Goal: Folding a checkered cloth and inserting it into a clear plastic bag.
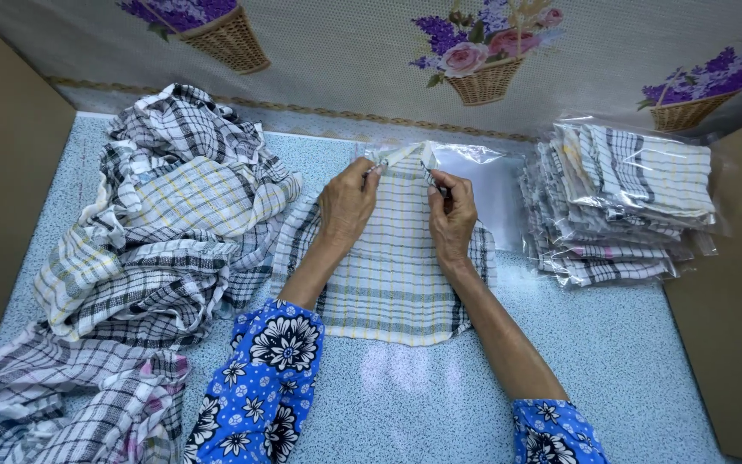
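The folded cloth, checked in grey and pale yellow, lay flat on the speckled blue table, its far end meeting the mouth of a clear plastic bag that stretched away behind it. The left hand rested on the cloth's far left part, fingers pinched on the edge there, and the right hand pinched the edge just to the right; whether each pinch took the cloth alone or the bag's lip with it could not be told. The cloth looked light, soft and limp, likely to sag or unfold if lifted by one corner, so the two far corners seemed the best hold. The bag looked thin and slippery, apt to slide or crumple. Left of the cloth sprawled a loose heap of checked cloths; right of it stood a stack of bagged cloths, well apart from the hands.
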